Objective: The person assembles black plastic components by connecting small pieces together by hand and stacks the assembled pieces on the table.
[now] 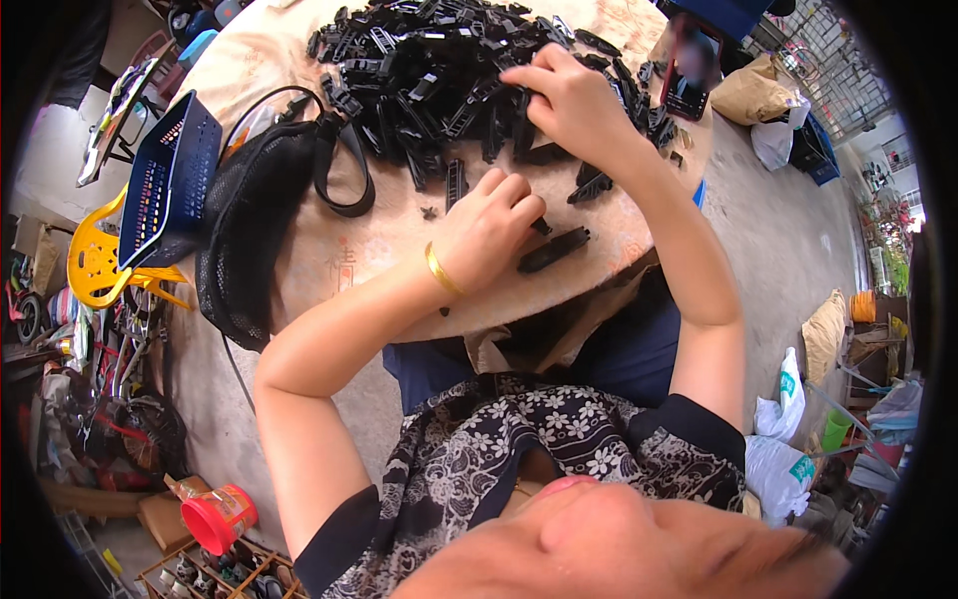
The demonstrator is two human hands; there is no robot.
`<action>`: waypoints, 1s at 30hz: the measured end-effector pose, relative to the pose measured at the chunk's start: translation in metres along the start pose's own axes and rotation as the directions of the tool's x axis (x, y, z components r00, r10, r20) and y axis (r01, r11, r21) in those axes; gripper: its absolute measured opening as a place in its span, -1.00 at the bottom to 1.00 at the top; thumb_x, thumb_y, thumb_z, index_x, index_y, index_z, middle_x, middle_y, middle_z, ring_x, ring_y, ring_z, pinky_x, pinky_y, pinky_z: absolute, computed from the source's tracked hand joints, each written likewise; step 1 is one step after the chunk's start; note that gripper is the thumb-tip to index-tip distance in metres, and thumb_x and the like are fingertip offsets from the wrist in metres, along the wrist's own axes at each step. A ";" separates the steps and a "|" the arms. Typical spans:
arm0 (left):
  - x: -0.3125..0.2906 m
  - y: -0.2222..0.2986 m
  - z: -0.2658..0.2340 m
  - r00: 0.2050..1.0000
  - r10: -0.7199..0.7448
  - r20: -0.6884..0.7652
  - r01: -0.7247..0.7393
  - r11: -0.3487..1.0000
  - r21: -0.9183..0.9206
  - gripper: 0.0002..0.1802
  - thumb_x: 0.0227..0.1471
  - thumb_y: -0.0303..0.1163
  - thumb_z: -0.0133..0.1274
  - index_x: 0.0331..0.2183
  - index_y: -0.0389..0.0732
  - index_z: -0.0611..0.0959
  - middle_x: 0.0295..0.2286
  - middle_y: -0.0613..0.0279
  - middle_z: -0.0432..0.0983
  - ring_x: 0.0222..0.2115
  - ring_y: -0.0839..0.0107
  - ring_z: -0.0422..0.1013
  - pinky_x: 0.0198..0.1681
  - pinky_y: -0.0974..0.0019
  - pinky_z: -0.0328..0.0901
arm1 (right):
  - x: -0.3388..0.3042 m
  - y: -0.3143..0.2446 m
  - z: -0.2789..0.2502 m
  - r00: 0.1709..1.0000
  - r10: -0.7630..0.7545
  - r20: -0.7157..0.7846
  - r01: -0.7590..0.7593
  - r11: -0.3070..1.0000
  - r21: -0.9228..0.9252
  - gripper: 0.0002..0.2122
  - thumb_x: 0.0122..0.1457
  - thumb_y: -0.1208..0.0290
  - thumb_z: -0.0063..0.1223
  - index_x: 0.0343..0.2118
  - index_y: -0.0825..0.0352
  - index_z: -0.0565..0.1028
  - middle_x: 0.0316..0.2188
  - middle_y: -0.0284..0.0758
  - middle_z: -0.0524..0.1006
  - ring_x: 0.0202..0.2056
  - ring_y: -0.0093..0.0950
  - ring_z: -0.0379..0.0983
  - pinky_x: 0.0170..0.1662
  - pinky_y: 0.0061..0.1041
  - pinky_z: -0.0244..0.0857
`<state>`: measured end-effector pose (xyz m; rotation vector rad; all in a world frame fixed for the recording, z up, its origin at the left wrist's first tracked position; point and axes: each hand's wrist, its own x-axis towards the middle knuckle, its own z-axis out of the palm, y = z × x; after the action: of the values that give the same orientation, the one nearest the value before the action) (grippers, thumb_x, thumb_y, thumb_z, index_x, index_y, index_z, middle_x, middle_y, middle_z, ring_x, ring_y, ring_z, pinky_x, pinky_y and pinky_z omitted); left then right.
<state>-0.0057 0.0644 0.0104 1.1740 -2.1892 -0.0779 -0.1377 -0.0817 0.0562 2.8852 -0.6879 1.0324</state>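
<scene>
A large heap of black plastic parts [429,85], some with ladder-like slots, covers the far middle of the round table. My right hand [579,105] reaches over the heap's right side, its index finger and thumb apart among the parts; I see nothing clearly held. Nearer to me, my left hand [494,225] is closed low over the tabletop, and a small black plastic part pokes out at its fingertips. Just right of it lies a long black plastic part [555,250]. One slotted piece [456,183] stands out just beyond the left knuckles.
A beige patterned cloth [339,270] covers the table. On its left are a black mesh bag [261,220] with a strap and a blue basket [172,180] by a yellow chair [95,250]. A phone [692,68] stands at the far right edge. A red bucket [220,517] is lower left.
</scene>
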 end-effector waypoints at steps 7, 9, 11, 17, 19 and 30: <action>-0.004 0.008 0.001 0.981 -0.177 -0.077 0.161 0.971 -0.179 -0.55 -0.27 -0.51 0.22 -0.21 -0.23 0.53 -0.29 0.11 0.39 -0.33 0.09 0.39 -0.28 0.21 0.34 | -0.057 -0.002 -0.023 0.992 0.119 -0.049 -0.112 0.985 0.132 -0.81 -0.03 0.56 0.13 -0.30 0.35 0.47 -0.37 -0.31 0.44 -0.44 -0.39 0.46 -0.37 -0.52 0.36; -0.004 0.002 -0.003 0.975 -0.182 -0.125 0.171 0.981 -0.094 -0.62 -0.26 -0.49 0.22 -0.26 -0.23 0.57 -0.32 0.12 0.40 -0.34 0.11 0.38 -0.29 0.22 0.33 | -0.070 -0.002 -0.028 0.979 0.184 -0.083 -0.158 0.955 0.251 -0.85 0.00 0.55 0.19 -0.35 0.38 0.47 -0.41 -0.38 0.46 -0.48 -0.60 0.42 -0.41 -0.64 0.34; -0.005 -0.002 -0.006 0.983 -0.173 -0.060 0.170 0.984 -0.047 -0.67 -0.25 -0.47 0.22 -0.30 -0.22 0.58 -0.36 0.13 0.41 -0.36 0.13 0.37 -0.29 0.22 0.32 | -0.083 -0.009 -0.030 0.946 0.325 0.015 -0.299 0.850 0.434 -0.88 0.03 0.52 0.18 -0.39 0.39 0.48 -0.47 -0.39 0.47 -0.50 -0.63 0.42 -0.42 -0.66 0.32; -0.005 0.008 -0.004 0.976 -0.211 0.051 0.215 0.973 -0.083 -0.75 -0.26 -0.39 0.26 -0.41 -0.21 0.61 -0.47 0.17 0.43 -0.38 0.16 0.37 -0.29 0.20 0.30 | -0.094 -0.032 -0.026 0.821 0.322 0.472 -0.565 0.333 0.755 -0.80 0.12 0.59 0.08 -0.17 0.39 0.53 -0.41 -0.44 0.50 -0.44 -0.70 0.41 -0.39 -0.71 0.33; -0.005 0.007 -0.003 0.974 -0.223 0.043 0.227 0.968 -0.106 -0.74 -0.27 -0.39 0.26 -0.41 -0.21 0.61 -0.47 0.17 0.44 -0.38 0.15 0.38 -0.31 0.20 0.30 | -0.099 -0.030 -0.019 0.833 0.291 0.470 -0.545 0.295 0.785 -0.80 0.09 0.59 0.10 -0.19 0.39 0.54 -0.38 -0.42 0.51 -0.42 -0.69 0.41 -0.39 -0.70 0.33; -0.008 0.002 -0.012 0.930 -0.349 0.114 0.362 0.923 -0.129 -0.73 -0.26 -0.40 0.27 -0.41 -0.27 0.61 -0.47 0.12 0.45 -0.42 0.17 0.43 -0.34 0.26 0.33 | -0.094 -0.039 -0.042 0.907 0.204 0.368 -0.364 0.820 0.443 -0.78 -0.07 0.48 0.20 -0.30 0.36 0.56 -0.42 -0.30 0.47 -0.46 -0.40 0.43 -0.38 -0.50 0.33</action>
<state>0.0033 0.0746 0.0164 1.4929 -1.9793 -0.4477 -0.2122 -0.0027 0.0375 3.5381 -1.0391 0.9022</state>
